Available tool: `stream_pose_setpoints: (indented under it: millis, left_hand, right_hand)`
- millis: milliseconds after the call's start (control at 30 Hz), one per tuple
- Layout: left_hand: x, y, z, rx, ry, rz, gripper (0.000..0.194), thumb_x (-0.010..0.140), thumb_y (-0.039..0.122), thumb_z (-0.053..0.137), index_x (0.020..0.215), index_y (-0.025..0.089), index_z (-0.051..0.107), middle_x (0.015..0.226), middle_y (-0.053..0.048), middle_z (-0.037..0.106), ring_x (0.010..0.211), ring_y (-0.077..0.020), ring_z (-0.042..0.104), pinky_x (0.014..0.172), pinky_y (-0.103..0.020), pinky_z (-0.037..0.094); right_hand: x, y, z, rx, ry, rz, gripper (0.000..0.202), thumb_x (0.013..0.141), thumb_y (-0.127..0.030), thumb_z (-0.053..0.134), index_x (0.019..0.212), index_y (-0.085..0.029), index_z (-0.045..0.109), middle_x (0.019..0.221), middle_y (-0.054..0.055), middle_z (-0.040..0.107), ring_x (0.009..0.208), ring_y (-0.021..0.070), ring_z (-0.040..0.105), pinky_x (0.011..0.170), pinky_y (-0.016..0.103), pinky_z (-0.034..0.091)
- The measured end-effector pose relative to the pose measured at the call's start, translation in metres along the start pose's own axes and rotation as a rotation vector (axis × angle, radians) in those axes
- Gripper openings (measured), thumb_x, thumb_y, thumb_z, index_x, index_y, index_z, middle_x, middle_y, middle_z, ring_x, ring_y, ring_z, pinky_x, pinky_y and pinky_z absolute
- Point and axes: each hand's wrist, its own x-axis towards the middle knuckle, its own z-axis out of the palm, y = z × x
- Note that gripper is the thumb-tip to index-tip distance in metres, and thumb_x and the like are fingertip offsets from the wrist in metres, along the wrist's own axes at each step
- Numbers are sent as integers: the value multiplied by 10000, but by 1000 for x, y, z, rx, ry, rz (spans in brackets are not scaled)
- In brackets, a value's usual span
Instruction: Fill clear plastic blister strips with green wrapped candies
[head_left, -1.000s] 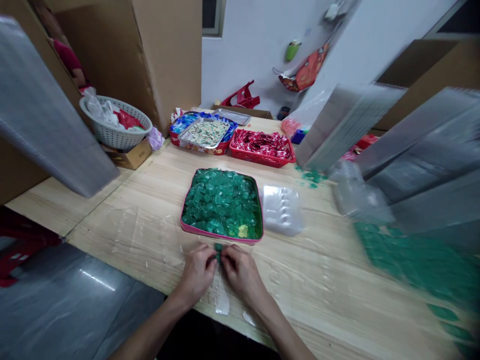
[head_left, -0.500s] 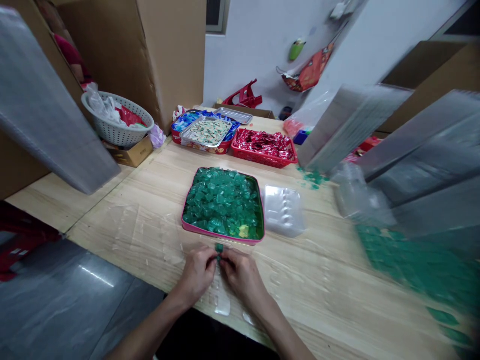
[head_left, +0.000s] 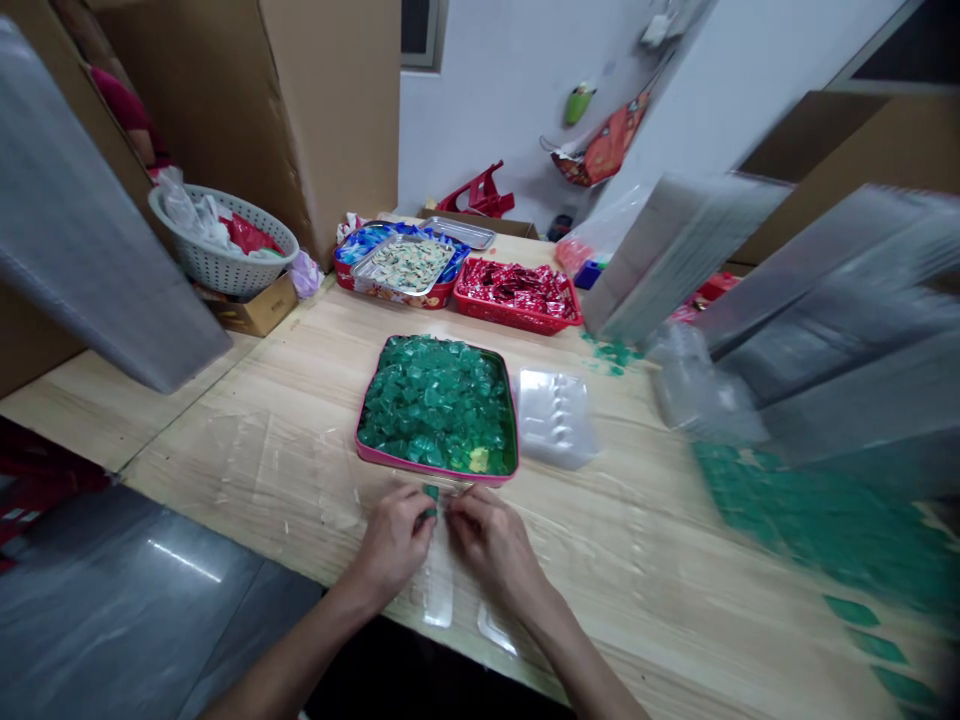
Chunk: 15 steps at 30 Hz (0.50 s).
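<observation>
Green, translucent: one small wrapped candy (head_left: 430, 492), pinched by the left hand (head_left: 394, 545) at lower centre of the frame, just below the near rim of the pink tin (head_left: 360, 440). Left fingers (head_left: 424, 518) are closed on the candy. The right hand (head_left: 495, 545) lies beside it, fingers bent onto a clear plastic tray (head_left: 439, 590) flat on the worktop (head_left: 300, 380); whether they grip it cannot be told.

Risks, as judged:
- Candy may slip from so small a pinch and fall among the clear film.
- Tray overhangs the worktop's near edge and could tip off if pressed.
- Tin is heaped with green candies (head_left: 439, 400); a knock could spill them.

Appearance: glossy wrapper, squarish, mostly hidden by the fingers.
</observation>
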Motion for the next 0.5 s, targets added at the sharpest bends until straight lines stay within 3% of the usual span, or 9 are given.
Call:
stream_pose_setpoints:
  millis: [167, 267, 367, 500]
  left_hand:
    - [2, 3, 4, 88, -53, 32, 195, 751, 76, 458, 735, 171, 628, 801, -66, 615, 762, -191, 583, 704, -287, 443]
    - [1, 2, 7, 115, -27, 44, 205, 733, 78, 449, 729, 177, 629, 798, -76, 635, 762, -208, 604, 694, -300, 468]
    - [1, -9, 14, 176, 33, 83, 177, 722, 123, 471, 689, 190, 631, 771, -79, 651, 720, -223, 629, 657, -308, 494]
    - [6, -31, 25, 185, 35, 168, 180, 730, 157, 491, 731, 230, 655, 796, -53, 686, 735, -207, 659, 659, -270, 521]
  right_hand:
    - [3, 1, 25, -147, -2, -69, 215, 746, -41, 453, 756, -168, 626, 794, 81, 607, 729, 189, 557, 678, 288, 444]
    - [-2, -1, 26, -289, -22, -102, 192, 689, -45, 483, 798, -132, 614, 807, 128, 622, 739, 229, 561, 690, 335, 449]
    - [-6, -3, 5, -304, -21, -127, 175, 710, -67, 477, 831, -137, 583, 809, 119, 623, 736, 225, 566, 673, 326, 448]
    - [7, 6, -55, -89, 114, -62, 162, 845, -122, 374, 798, -186, 516, 705, 28, 580, 623, 146, 547, 568, 232, 419]
